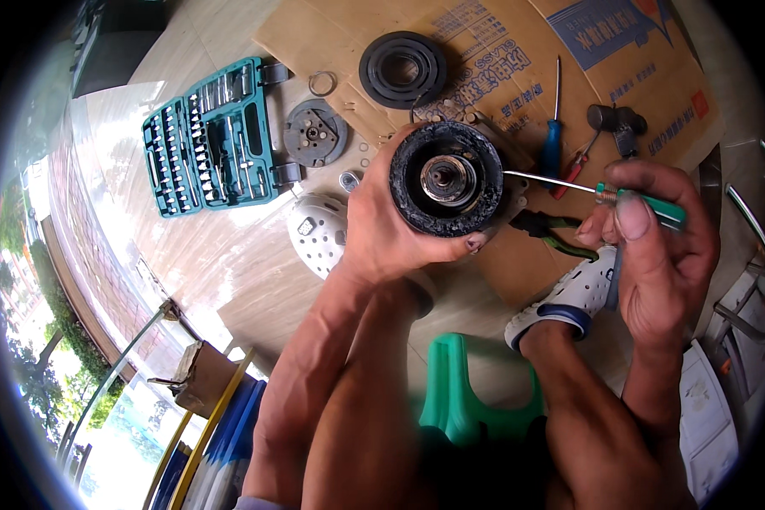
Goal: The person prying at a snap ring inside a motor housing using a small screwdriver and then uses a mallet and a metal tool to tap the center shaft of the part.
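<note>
"Where's the round black part (446, 192)?"

"Held above the cardboard (527, 59): fingers of the left hand (370, 229) curl around its rim (404, 197); those of the right hand (659, 234) pinch a screwdriver (603, 194), tip at or just beside that rim."

"How will it handle?"

"Probably heavy, stiff, slippery if greasy. I'd take the outer rim, clear of the middle shaft (442, 173)."

The left hand (372, 228) grips a round black part (444, 177); the right hand (659, 234) holds a green-handled screwdriver (605, 194), its tip apparently touching the rim; cardboard (523, 119) lies below.
</note>
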Available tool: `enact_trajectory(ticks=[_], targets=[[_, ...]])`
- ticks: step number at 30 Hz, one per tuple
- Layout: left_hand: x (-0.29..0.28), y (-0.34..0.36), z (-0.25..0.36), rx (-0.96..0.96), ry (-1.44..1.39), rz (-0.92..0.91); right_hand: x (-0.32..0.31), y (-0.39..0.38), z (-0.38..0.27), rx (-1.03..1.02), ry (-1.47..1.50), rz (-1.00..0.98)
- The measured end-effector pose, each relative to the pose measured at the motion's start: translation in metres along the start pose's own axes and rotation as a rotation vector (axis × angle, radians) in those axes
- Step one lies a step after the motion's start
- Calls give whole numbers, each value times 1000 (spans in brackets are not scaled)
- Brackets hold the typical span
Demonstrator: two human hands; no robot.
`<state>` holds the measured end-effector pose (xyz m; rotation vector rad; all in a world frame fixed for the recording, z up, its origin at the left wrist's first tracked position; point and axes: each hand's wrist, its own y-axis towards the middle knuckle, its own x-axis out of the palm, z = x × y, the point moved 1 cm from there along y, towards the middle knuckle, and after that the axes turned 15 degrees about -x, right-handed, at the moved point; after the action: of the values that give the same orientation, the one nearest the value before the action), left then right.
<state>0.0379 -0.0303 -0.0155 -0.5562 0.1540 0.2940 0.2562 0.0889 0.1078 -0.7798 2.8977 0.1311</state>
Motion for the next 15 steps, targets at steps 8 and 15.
enact_trajectory(ticks=[8, 15], targets=[[6, -4, -11, 175, 137, 39, 12, 8, -5, -130, -161, -111], [-1, 2, -6, 99, -9, -7, 14, 2, -4, -154, -247, -179]])
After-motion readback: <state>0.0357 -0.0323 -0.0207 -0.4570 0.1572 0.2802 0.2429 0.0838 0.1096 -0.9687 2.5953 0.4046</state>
